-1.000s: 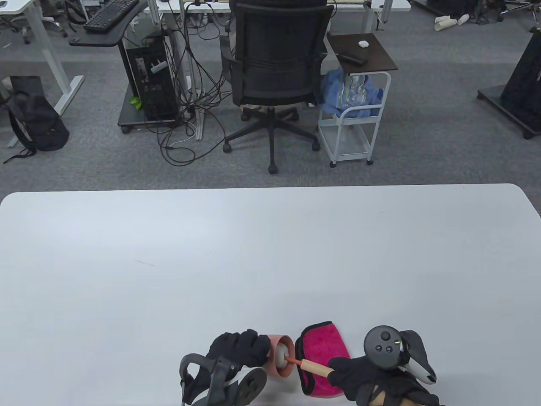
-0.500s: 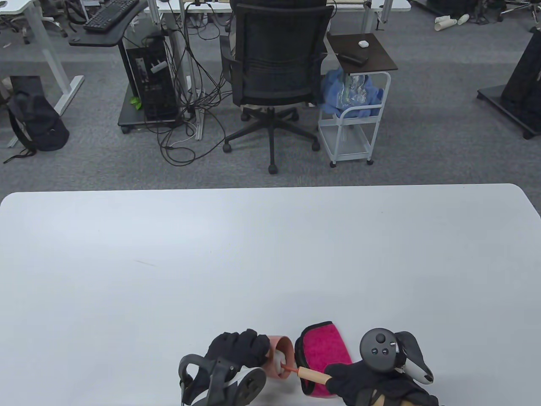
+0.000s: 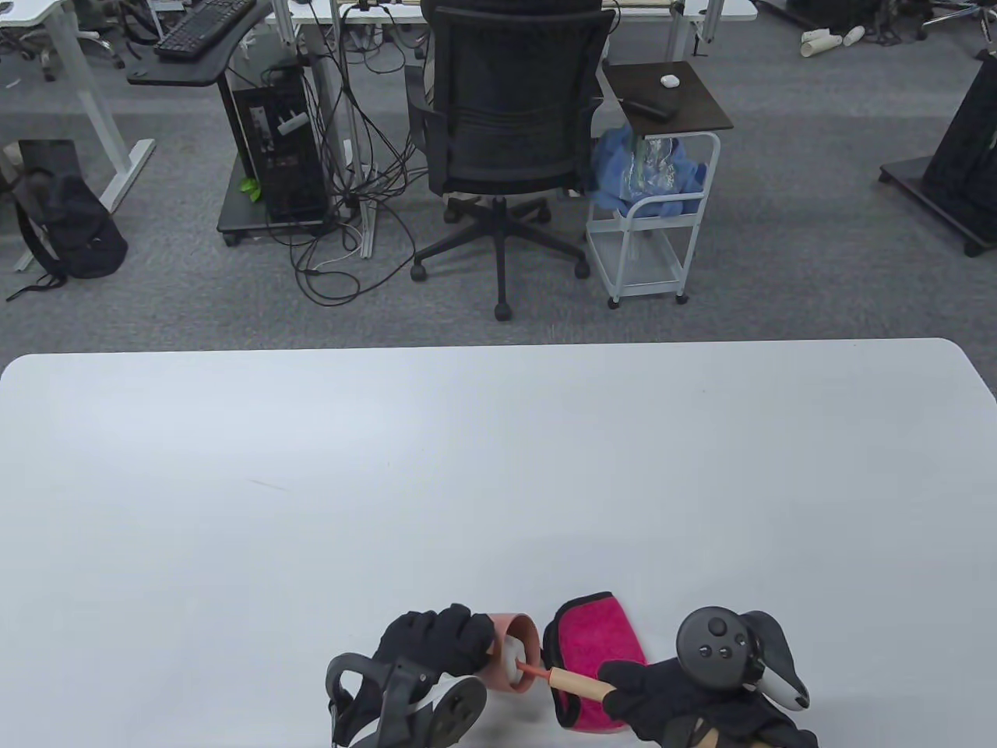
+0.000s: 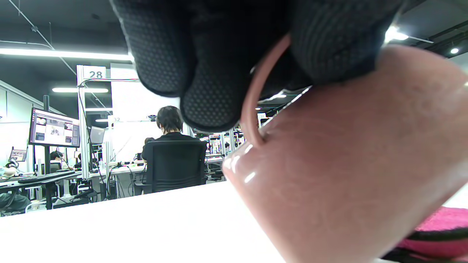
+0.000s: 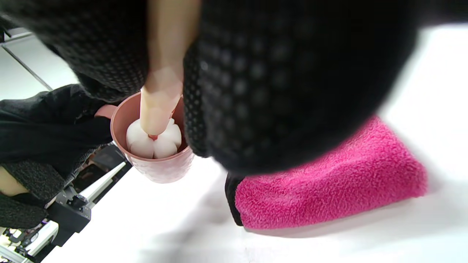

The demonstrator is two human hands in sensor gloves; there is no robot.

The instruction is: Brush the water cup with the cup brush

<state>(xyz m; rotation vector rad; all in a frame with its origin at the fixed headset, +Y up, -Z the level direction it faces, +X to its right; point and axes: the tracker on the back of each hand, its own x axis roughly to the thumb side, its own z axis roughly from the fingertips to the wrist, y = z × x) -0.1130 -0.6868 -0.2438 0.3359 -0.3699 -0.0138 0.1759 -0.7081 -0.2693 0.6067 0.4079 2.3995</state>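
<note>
Right wrist view: the right hand clenches its fingers round the cup brush, hiding most of the handle; its white head sits inside the pink water cup. The left hand grips the tilted cup by its handle, above the worktop beside a pink cloth. A background sign reads 28.

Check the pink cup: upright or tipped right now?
Tipped. The pink cup is held by the left hand with its mouth facing the right hand, the cup brush head inside.
</note>
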